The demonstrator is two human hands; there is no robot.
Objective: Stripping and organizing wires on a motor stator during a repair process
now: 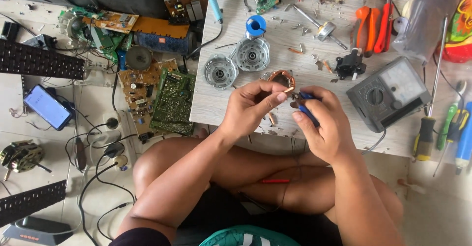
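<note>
The copper coil (280,79) is held above the near edge of the tabletop (231,98), pinched by the fingers of the left hand (253,106). At 3 o'clock of it, the right hand (322,128) is closed around blue-handled pliers (305,106), whose tip touches the coil. Two round metal motor covers (236,61) lie at 10 o'clock of the coil. A grey analog multimeter (388,93) sits at 3 o'clock, well apart. Orange-handled pliers (371,27) lie at 1 o'clock.
</note>
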